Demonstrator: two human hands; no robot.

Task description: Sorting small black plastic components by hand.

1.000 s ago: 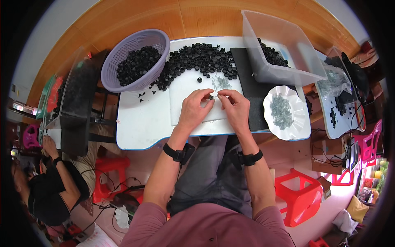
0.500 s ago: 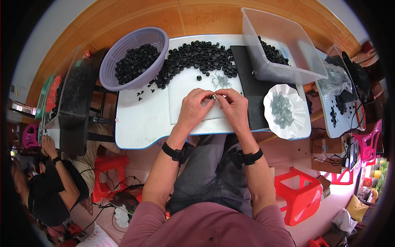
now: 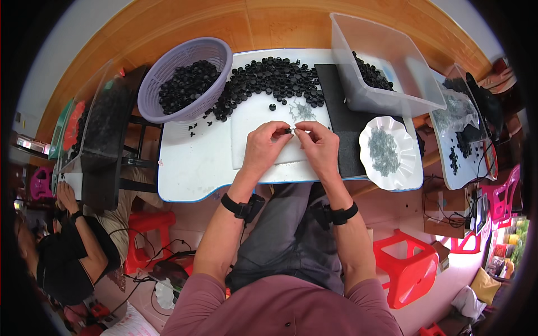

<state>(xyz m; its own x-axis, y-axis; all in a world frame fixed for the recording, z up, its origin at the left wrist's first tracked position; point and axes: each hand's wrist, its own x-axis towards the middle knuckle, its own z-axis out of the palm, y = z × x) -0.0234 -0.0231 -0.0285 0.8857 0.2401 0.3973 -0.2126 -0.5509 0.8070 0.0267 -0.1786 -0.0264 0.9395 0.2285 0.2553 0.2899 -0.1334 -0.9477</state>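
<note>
The left hand [image 3: 264, 144] pinches a small black part [image 3: 289, 131] at its fingertips, probably so one end faces the right hand [image 3: 319, 145]. The right thumb and finger are nearly together just beside it; what they pinch, I cannot tell. Clear pieces [image 3: 303, 112] lie just beyond, the black pile [image 3: 274, 77] farther out, seemingly for short reaches.

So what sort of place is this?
Probably a small workshop: a heap of black parts lies on a white table, beside a purple basket holding more, with another person nearby.
</note>
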